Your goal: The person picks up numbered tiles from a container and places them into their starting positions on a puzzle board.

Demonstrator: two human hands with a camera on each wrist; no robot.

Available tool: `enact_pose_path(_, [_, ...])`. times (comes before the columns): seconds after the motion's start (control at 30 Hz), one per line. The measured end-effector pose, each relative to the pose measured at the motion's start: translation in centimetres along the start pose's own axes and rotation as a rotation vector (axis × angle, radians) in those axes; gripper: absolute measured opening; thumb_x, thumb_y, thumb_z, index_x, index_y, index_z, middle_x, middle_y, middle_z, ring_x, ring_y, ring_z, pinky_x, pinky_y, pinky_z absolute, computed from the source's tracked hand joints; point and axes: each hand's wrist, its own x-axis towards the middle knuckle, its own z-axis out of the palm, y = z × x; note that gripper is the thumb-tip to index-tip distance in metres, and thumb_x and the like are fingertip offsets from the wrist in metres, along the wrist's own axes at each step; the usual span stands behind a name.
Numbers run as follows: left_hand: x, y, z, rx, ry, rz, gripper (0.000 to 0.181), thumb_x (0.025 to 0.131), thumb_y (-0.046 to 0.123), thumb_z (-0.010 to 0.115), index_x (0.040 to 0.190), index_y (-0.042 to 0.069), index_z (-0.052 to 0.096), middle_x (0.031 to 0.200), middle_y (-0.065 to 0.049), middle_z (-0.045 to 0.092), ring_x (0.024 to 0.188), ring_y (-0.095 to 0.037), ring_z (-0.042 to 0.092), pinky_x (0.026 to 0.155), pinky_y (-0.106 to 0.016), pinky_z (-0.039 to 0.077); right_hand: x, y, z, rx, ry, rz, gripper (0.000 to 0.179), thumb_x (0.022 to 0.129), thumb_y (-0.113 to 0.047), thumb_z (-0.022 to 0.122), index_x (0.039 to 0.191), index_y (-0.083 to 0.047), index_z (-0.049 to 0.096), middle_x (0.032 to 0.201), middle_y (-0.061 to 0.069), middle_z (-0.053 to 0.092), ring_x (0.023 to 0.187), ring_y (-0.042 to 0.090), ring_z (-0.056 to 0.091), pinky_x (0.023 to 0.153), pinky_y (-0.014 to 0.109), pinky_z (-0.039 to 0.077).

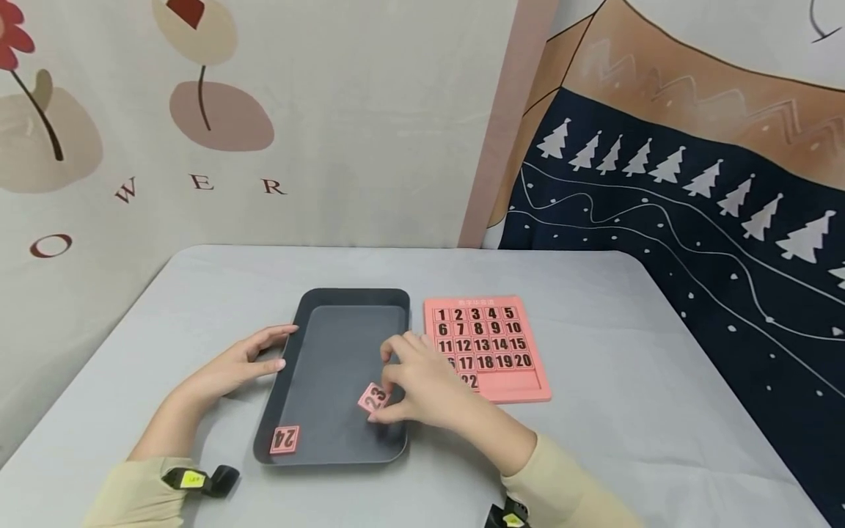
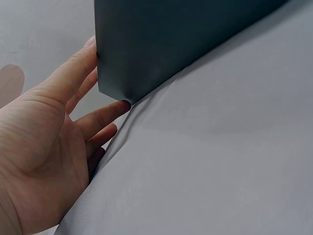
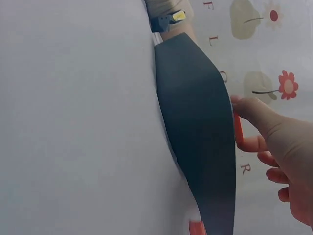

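Observation:
My right hand pinches a pink number tile marked 23 between thumb and fingers, over the right part of a dark grey tray. From the right wrist view, the tile's orange-looking edge shows above the tray's rim, between thumb and fingertip. Another tile, 24, lies upside down in the tray's near left corner. My left hand touches the tray's left side with its fingers spread; in the left wrist view, fingertips meet the tray's outer wall.
Right of the tray lies a pink number board with tiles in rows, partly hidden by my right hand; its bottom row has a bare stretch at the right. A white cloth covers the table. Printed curtains hang behind it.

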Motion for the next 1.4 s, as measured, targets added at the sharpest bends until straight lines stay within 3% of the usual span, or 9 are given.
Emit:
enact_pose_path(0.03, [0.0, -0.1, 0.0, -0.001, 0.001, -0.002, 0.057, 0.096, 0.018, 0.060, 0.147, 0.010, 0.036, 0.145, -0.019, 0.039, 0.125, -0.002, 0.035, 0.092, -0.011, 0.030, -0.3, 0.2, -0.1, -0.004, 0.010, 0.019, 0.038, 0.067, -0.060, 0.077, 0.068, -0.025, 0.063, 0.105, -0.006, 0.049, 0.092, 0.012, 0.041, 0.079, 0.026, 0.036])
enact_pose_path(0.13, [-0.1, -0.1, 0.0, 0.000, 0.002, -0.005, 0.057, 0.096, 0.018, 0.060, 0.147, 0.010, 0.036, 0.145, -0.019, 0.038, 0.127, -0.007, 0.035, 0.092, -0.011, 0.030, -1.2, 0.8, -0.7, 0.002, 0.040, 0.073, 0.038, 0.067, -0.057, 0.080, 0.064, -0.023, 0.062, 0.105, -0.006, 0.050, 0.094, 0.014, 0.043, 0.081, 0.030, 0.038])
enact_pose_path(0.33, [0.0, 0.1, 0.0, 0.007, 0.002, -0.013, 0.057, 0.096, 0.019, 0.060, 0.147, 0.011, 0.036, 0.145, -0.018, 0.038, 0.132, -0.033, 0.031, 0.093, -0.012, 0.030, -3.1, 2.3, -1.8, 0.036, 0.115, 0.172, 0.036, 0.065, -0.048, 0.083, 0.064, -0.020, 0.062, 0.101, -0.003, 0.049, 0.091, 0.016, 0.041, 0.080, 0.036, 0.036])
enact_pose_path(0.43, [0.0, 0.2, 0.0, 0.000, -0.002, -0.011, 0.057, 0.096, 0.019, 0.060, 0.147, 0.011, 0.036, 0.145, -0.019, 0.038, 0.133, -0.039, 0.029, 0.093, -0.012, 0.029, -4.1, 3.2, -2.2, 0.021, 0.130, 0.232, 0.035, 0.065, -0.047, 0.084, 0.062, -0.021, 0.060, 0.100, -0.003, 0.050, 0.091, 0.016, 0.042, 0.079, 0.036, 0.036])
enact_pose_path(0.63, [0.1, 0.2, 0.0, -0.009, -0.003, -0.011, 0.057, 0.095, 0.019, 0.061, 0.147, 0.011, 0.036, 0.145, -0.019, 0.038, 0.133, -0.039, 0.029, 0.093, -0.011, 0.029, -6.2, 4.8, -2.8, -0.031, 0.121, 0.341, 0.038, 0.063, -0.046, 0.085, 0.060, -0.020, 0.058, 0.100, -0.002, 0.051, 0.093, 0.019, 0.044, 0.084, 0.038, 0.037])
enact_pose_path(1.07, [0.1, 0.0, -0.1, -0.008, -0.004, -0.018, 0.057, 0.096, 0.020, 0.061, 0.147, 0.012, 0.036, 0.145, -0.019, 0.038, 0.133, -0.039, 0.029, 0.093, -0.013, 0.030, -9.8, 6.5, -2.7, -0.062, 0.044, 0.533, 0.045, 0.062, -0.049, 0.085, 0.054, -0.022, 0.050, 0.097, 0.002, 0.052, 0.088, 0.021, 0.042, 0.077, 0.035, 0.034])
enact_pose_path(1.3, [0.1, 0.1, 0.0, 0.012, -0.003, -0.031, 0.058, 0.096, 0.022, 0.061, 0.147, 0.013, 0.036, 0.146, -0.019, 0.037, 0.134, -0.038, 0.029, 0.103, -0.048, 0.028, -10.5, 6.8, -2.2, -0.101, 0.038, 0.584, 0.049, 0.061, -0.052, 0.084, 0.053, -0.020, 0.048, 0.091, 0.001, 0.048, 0.082, 0.020, 0.040, 0.074, 0.035, 0.034])
enact_pose_path(1.4, [0.0, 0.1, 0.0, 0.006, -0.002, -0.028, 0.058, 0.096, 0.021, 0.061, 0.147, 0.012, 0.036, 0.146, -0.019, 0.037, 0.134, -0.038, 0.029, 0.103, -0.035, 0.030, -10.5, 6.8, -2.0, -0.107, 0.040, 0.589, 0.050, 0.062, -0.052, 0.084, 0.052, -0.020, 0.048, 0.089, 0.001, 0.049, 0.080, 0.020, 0.041, 0.073, 0.036, 0.035])
